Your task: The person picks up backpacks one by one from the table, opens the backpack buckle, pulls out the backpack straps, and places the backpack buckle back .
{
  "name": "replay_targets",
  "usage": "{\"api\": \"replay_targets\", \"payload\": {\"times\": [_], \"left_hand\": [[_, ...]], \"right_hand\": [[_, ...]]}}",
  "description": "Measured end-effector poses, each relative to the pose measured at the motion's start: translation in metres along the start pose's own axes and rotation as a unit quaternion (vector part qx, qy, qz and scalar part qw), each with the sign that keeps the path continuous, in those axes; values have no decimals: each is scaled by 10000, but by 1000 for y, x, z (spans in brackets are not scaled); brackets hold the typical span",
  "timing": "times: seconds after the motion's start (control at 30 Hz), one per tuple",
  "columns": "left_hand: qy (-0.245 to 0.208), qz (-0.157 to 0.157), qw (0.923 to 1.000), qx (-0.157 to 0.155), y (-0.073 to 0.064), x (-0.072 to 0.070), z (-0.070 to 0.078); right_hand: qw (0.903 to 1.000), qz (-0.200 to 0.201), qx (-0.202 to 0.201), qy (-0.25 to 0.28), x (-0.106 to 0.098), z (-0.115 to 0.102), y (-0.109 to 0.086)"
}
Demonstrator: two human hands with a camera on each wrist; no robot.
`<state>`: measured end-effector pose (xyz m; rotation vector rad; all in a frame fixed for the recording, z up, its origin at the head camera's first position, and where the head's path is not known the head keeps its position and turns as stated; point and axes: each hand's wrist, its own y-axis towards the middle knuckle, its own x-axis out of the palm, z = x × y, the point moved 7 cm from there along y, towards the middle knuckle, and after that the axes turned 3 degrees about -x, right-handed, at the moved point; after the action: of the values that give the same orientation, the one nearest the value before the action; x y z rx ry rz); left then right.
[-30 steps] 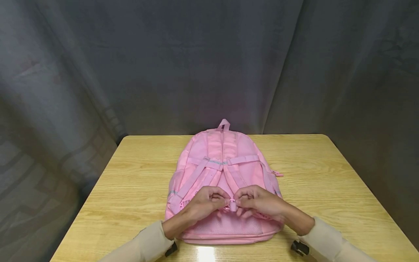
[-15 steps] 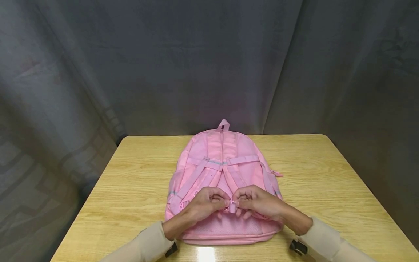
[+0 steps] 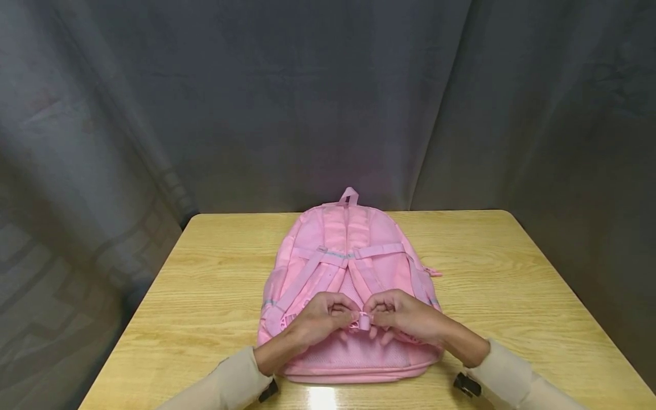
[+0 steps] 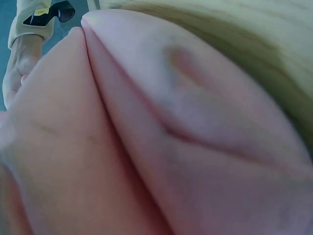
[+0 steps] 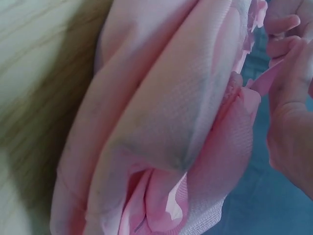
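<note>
Small pink clip (image 3: 364,323) sits b/w the two hands, over the lower mid part of the pink backpack (image 3: 353,359). L hand (image 3: 323,319) pinches it from the left, R hand (image 3: 404,314) from the right; neither's clearly nearer. Clip's visible bit runs approx. toward the person, across the line b/w the fingertips; rest hidden, so full long axis n/c. Backpack lies straps-up on the bench (image 3: 215,279), top loop (image 3: 350,195) at far end, nr dark curtain (image 3: 318,114).

Cream sleeves (image 3: 238,378) and black wrist devices (image 3: 467,385) are worn, one device yellow-labelled.
</note>
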<state>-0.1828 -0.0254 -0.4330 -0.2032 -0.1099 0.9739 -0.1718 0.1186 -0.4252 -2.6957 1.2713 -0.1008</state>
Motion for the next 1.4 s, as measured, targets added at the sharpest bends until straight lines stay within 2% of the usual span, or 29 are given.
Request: {"api": "replay_targets", "payload": {"times": [0.17,0.47,0.7,1.13,1.4], "left_hand": [[-36,-62,10000,-8,-1,-1,-1],[-71,-374,9993,-28,-5,1,-1],[-112,-383,9992,-57,-4,1,1],[-227,-264,9992,-194,-2,-1,-2],[-200,-292,9993,-156,-2,0,0]], "right_hand": [[9999,-135,-50,20,1,0,0],[9974,-608,-292,235,6,-2,-1],[9944,-854,-557,291,7,-2,-1],[9943,-647,-848,-6,4,-6,0],[9967,-462,-655,-154,3,-4,0]]}}
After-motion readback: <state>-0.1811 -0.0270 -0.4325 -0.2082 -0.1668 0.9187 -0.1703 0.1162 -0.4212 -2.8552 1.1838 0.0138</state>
